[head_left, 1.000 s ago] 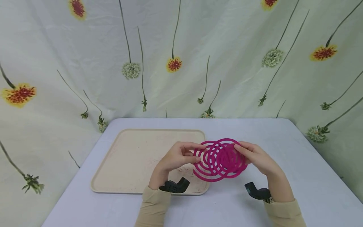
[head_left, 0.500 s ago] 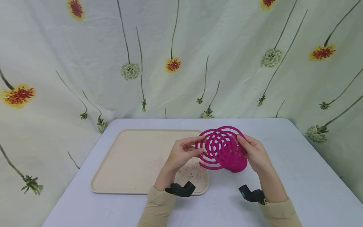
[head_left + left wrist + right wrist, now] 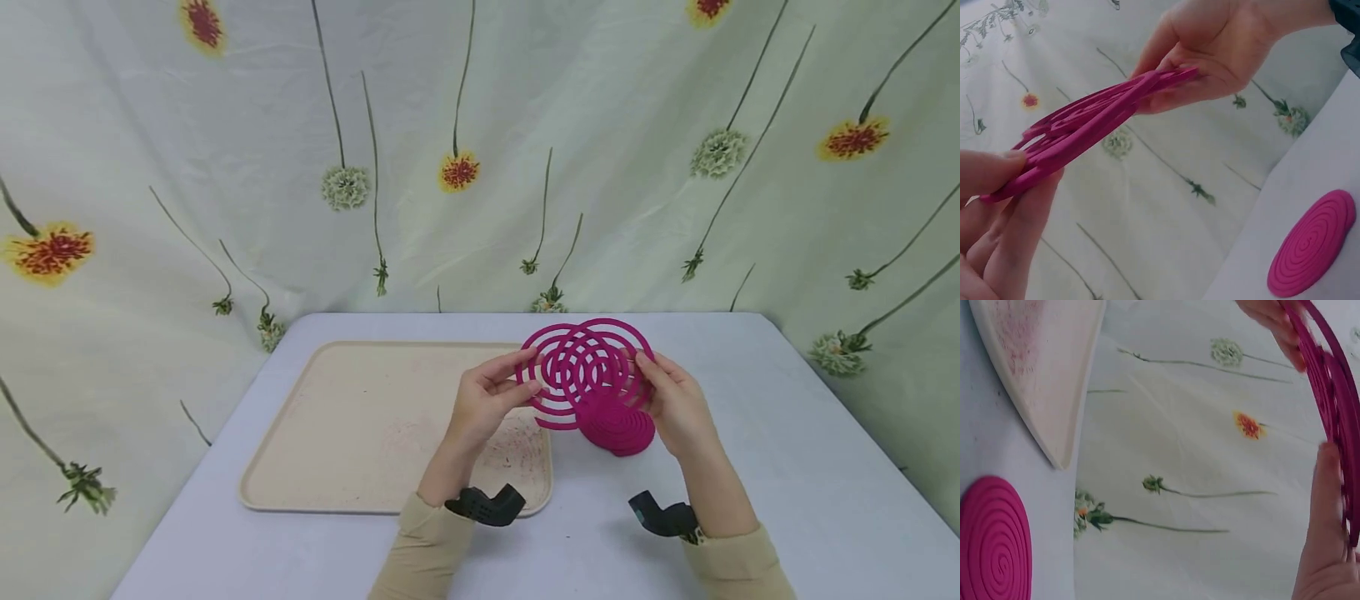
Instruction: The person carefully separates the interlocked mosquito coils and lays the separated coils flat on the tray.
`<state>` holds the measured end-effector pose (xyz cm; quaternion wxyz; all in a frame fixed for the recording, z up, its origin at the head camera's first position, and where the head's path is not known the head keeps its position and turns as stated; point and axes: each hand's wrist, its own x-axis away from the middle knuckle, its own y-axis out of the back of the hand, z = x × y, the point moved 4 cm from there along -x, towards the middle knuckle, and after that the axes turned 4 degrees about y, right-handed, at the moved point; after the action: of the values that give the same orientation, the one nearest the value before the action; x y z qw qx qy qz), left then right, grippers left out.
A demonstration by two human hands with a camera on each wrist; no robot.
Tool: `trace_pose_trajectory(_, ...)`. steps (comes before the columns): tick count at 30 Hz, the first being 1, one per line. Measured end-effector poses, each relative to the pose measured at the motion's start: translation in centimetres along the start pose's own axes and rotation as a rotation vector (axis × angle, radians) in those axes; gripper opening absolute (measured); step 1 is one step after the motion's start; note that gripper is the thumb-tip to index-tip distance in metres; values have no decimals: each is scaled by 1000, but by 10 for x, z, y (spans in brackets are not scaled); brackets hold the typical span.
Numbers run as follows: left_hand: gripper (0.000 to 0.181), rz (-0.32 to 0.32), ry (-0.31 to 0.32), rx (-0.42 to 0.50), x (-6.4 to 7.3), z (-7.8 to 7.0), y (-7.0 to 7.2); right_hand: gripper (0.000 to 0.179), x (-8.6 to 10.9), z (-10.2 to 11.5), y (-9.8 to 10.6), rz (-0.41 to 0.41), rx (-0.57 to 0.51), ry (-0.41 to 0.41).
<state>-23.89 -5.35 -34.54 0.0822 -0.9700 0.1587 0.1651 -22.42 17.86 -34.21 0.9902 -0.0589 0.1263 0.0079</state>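
Note:
Two magenta mosquito coils (image 3: pixel 602 322) are raised above the table, spread sideways so that their spiral rings partly overlap. My left hand (image 3: pixel 480 402) pinches the left edge between thumb and fingers. At the opposite edge, thumb and fingers of my right hand (image 3: pixel 681 408) pinch the right-hand coil. Seen almost edge-on in the left wrist view, the held coils (image 3: pixel 1094 119) lie against each other, slightly fanned. Below them, a tightly wound magenta coil (image 3: pixel 1310 244) lies on the white table; in the head view it tops a small stack (image 3: pixel 621 435).
A beige tray (image 3: pixel 337 433) with pink crumbs and smudges at its right end lies on the left of the white table (image 3: pixel 750 467). A flower-printed cloth (image 3: pixel 637 125) hangs behind. Each wrist wears a black camera mount (image 3: pixel 487 504).
Both hands have risen with the coils, drawing them up from over the stack, which now shows below. The two held coils appear more upright and their rings stand out more clearly.

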Motion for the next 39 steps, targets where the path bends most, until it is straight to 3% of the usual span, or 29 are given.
trace_pose_trajectory(2, 41, 106, 18, -33, 1, -1, 1, 22, 0, 1, 4, 139, 80, -9)
trace_pose_trajectory(7, 43, 445, 79, -107, 8, -1, -3, 28, 3, -2, 4, 571, 229, -18)
trace_pose_trajectory(9, 42, 516, 104, -115, 9, 0, -5, 28, 5, -3, 2, 655, 235, -27)
trace_pose_trajectory(12, 43, 538, 117, -116, 10, 1, -6, 29, 6, -5, 0, 675, 225, -25)
trace_pose_trajectory(20, 45, 452, 84, -85, 7, -1, -6, 32, 4, -3, -3, 600, 135, 30)
trace_pose_trajectory(25, 45, 402, 76, -83, 6, -2, -5, 33, 3, -2, -4, 495, 182, 42)
trace_pose_trajectory(31, 43, 201, 77, -72, 3, -2, 2, 37, 1, 1, 2, 220, 227, 30)
trace_pose_trajectory(39, 40, -62, -43, -64, 0, -2, -2, 35, 0, -5, -7, -71, -31, -49)
